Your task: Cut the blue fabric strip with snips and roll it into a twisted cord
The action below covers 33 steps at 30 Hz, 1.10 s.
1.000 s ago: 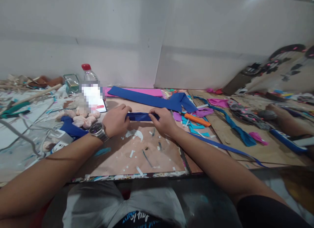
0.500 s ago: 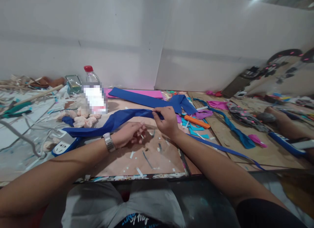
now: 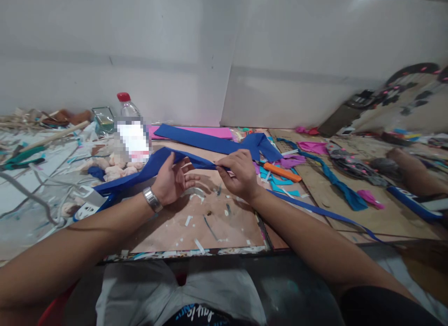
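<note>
The brown worktable (image 3: pixel 210 223) fills the lower view, littered with paper scraps. Across its middle runs the long blue strip (image 3: pixel 147 169), raised off the board, sloping from nine o'clock up toward centre. At twelve o'clock lies a broader blue sheet (image 3: pixel 206 141) over a pink sheet (image 3: pixel 206 131). The left hand (image 3: pixel 171 179) sits under the strip, palm up, fingers spread loose and half open, the strip lying across them rather than clamped. The right hand (image 3: pixel 238 172), just at its three o'clock, pinches the strip's end tight between thumb and fingertips. A plastic bottle (image 3: pixel 129 125) stands at eleven o'clock. An orange cutter (image 3: pixel 282 172) lies at two o'clock, near the right hand.
</note>
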Each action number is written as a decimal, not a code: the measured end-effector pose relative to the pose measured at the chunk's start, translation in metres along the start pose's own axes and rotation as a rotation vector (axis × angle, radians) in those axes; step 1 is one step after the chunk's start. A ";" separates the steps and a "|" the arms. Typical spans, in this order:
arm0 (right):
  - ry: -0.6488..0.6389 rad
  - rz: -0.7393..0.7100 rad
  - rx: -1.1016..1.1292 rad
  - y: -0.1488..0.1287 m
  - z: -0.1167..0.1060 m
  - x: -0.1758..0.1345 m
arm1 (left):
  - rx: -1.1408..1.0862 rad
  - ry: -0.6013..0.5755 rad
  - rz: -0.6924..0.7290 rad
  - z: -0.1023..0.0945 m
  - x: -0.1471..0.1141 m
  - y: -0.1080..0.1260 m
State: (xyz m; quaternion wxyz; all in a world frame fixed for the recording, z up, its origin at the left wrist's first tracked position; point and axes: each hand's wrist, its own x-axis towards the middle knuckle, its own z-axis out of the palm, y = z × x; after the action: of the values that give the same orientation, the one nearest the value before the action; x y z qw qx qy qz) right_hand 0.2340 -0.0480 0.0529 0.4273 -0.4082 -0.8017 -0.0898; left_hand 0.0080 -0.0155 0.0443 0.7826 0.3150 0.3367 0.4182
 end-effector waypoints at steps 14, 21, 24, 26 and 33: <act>0.113 0.161 0.012 0.017 0.004 -0.003 | 0.089 0.238 0.270 -0.005 0.012 0.015; 0.022 0.093 0.038 0.006 0.014 -0.006 | 0.031 0.099 0.019 0.003 0.004 0.005; -0.005 0.008 0.061 -0.001 0.013 -0.006 | 0.015 0.140 -0.004 0.007 0.003 0.004; -0.011 -0.017 0.070 -0.003 0.012 -0.005 | 0.028 0.161 -0.014 0.007 0.004 0.004; -0.040 0.158 0.111 0.006 0.017 -0.006 | 0.187 0.159 0.131 -0.003 0.012 -0.004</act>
State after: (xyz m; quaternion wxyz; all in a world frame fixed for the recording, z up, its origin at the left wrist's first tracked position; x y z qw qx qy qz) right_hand 0.2295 -0.0395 0.0361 0.4389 -0.4477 -0.7791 -0.0032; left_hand 0.0126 -0.0066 0.0366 0.6916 0.3740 0.4138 0.4588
